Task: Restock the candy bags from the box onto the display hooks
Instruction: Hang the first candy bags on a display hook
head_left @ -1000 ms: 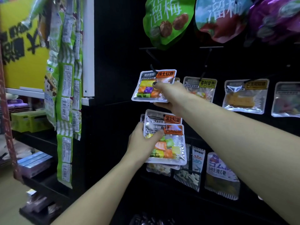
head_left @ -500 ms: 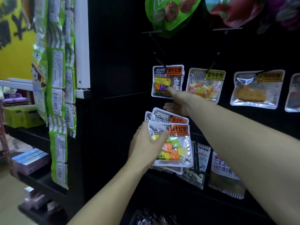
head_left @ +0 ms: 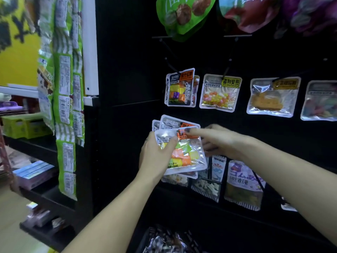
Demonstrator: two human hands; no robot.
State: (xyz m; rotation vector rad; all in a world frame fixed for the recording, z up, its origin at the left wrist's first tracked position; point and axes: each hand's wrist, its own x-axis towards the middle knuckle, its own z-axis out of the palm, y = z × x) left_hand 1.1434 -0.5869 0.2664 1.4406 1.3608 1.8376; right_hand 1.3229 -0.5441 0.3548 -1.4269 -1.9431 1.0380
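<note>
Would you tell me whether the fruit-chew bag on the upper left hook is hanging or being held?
Hanging. The fruit-chew bag dangles from its hook; both hands are lower, at the stack of bags.

Two bare forearms, no sleeves visible, dark polish on a nail of the right hand [head_left: 217, 141]

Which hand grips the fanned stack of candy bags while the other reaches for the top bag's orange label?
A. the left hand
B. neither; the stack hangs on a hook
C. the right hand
A: the left hand grips the stack of candy bags with its thumb across the front, while the right hand touches the orange label.
</note>
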